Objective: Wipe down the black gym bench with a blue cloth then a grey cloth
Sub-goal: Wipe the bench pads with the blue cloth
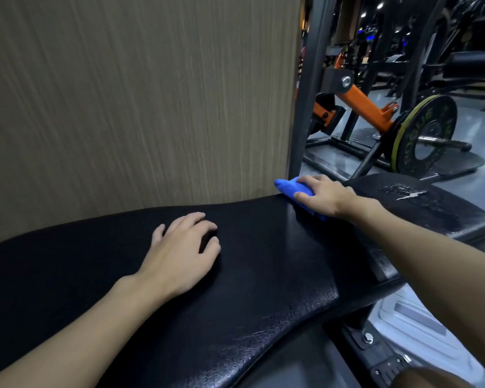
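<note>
blue cloth [287, 189], likely soft and light, lying bunched at bench [263, 261] far edge | right hand [324, 196] gripping it from above, fingers curling | left hand [184, 247] resting loose-fingered, holding nothing

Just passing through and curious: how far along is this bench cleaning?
Early to midway, I'd say. The right hand grips the blue cloth at the far edge of the black bench, while the left hand rests on it. I can't tell which parts are already wiped. No grey cloth is in view, so that second pass looks left to do.
</note>
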